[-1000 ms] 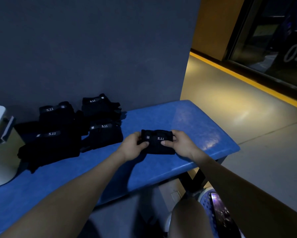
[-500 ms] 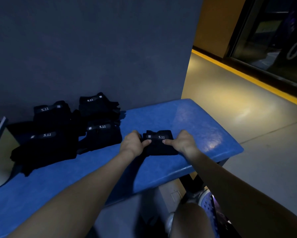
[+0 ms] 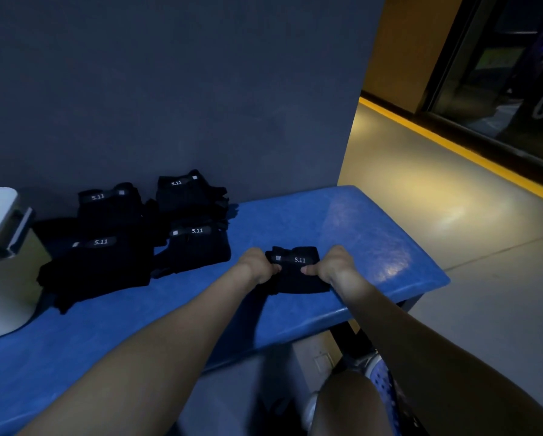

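Lowered a little since the second before, the folded black cloth (image 3: 298,275) was laid flat on the table (image 3: 342,221), where it had earlier been held slightly raised toward the camera. The knuckles of both hands had been rolled forward over its two ends.

The cloth was found near the front edge of the table, toward its right end, with a white "5.11" label turned up along its far side. It was gripped at its left end by the left hand (image 3: 257,265) and at its right end by the right hand (image 3: 333,265). The fingers (image 3: 308,271) were clamped on it. A thumb of each hand was pressed on top just below the label, and the other fingers were curled down past the ends, their tips hidden. The middle of the cloth was left bare between the two thumbs.

Four more black cloths (image 3: 197,247) with the same label were set in a group well to the left, close to the grey wall (image 3: 201,89). A white bin (image 3: 3,278) was stood at the table's left end. A yellow-lined floor (image 3: 452,199) was seen to the right.
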Demonstrator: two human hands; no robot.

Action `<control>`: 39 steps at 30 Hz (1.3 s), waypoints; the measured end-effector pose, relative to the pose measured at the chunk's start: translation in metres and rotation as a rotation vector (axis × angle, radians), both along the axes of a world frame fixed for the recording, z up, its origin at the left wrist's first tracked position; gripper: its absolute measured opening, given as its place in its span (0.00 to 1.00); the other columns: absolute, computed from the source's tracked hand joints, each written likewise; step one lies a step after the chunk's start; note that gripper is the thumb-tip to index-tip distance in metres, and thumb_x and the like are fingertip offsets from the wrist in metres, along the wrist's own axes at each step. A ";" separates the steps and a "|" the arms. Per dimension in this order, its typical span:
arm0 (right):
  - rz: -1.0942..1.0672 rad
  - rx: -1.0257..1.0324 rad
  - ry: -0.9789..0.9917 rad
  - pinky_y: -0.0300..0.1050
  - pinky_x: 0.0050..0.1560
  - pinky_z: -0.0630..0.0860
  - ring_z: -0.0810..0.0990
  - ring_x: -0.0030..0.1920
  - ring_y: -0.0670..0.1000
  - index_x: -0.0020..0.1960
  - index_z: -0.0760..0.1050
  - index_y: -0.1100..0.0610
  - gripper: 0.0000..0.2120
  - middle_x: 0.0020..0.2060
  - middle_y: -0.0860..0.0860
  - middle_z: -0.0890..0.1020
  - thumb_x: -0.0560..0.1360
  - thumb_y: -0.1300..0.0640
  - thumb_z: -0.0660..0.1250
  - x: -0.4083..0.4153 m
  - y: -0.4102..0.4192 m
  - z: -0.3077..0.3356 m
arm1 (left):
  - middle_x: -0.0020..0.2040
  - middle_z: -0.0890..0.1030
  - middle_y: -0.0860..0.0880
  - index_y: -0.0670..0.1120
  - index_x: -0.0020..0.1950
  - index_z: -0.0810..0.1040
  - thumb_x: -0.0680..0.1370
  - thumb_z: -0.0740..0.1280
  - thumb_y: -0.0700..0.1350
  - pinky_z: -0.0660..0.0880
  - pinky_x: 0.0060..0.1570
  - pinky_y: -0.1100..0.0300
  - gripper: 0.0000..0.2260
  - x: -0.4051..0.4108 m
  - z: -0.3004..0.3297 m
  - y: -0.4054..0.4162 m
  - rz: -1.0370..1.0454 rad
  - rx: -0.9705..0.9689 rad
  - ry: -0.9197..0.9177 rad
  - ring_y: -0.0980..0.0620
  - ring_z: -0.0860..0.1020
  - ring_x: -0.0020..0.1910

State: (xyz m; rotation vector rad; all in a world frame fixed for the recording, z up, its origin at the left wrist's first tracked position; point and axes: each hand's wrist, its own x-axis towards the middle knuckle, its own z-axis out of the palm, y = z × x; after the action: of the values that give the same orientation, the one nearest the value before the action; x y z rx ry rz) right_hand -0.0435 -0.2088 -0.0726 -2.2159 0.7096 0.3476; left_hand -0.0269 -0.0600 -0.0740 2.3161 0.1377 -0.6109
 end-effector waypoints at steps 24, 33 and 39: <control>0.157 0.342 -0.306 0.40 0.56 0.71 0.76 0.61 0.55 0.63 0.71 0.68 0.26 0.58 0.54 0.77 0.70 0.59 0.75 0.088 0.162 0.044 | 0.56 0.79 0.40 0.37 0.56 0.76 0.78 0.65 0.48 0.71 0.49 0.57 0.14 0.039 0.070 0.165 0.296 0.153 -0.312 0.41 0.77 0.55; 0.189 0.221 -0.173 0.44 0.57 0.74 0.76 0.60 0.57 0.61 0.72 0.67 0.30 0.60 0.59 0.77 0.66 0.55 0.78 0.093 0.161 0.015 | 0.58 0.69 0.46 0.45 0.60 0.69 0.75 0.61 0.35 0.71 0.50 0.53 0.14 0.020 0.038 0.154 0.031 0.509 -0.754 0.45 0.69 0.58; 0.158 0.276 -0.135 0.50 0.61 0.75 0.77 0.60 0.58 0.62 0.72 0.66 0.32 0.60 0.60 0.78 0.64 0.53 0.79 0.092 0.157 0.007 | 0.61 0.73 0.48 0.48 0.65 0.74 0.77 0.61 0.36 0.72 0.55 0.53 0.18 0.016 0.017 0.159 -0.048 0.351 -0.568 0.45 0.74 0.59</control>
State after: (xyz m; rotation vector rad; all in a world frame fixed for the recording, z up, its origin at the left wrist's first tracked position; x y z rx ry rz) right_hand 0.0489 -0.0521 -0.0654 -2.0142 0.3895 0.3486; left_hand -0.0108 0.0993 -0.0567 2.7432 -0.0870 0.0764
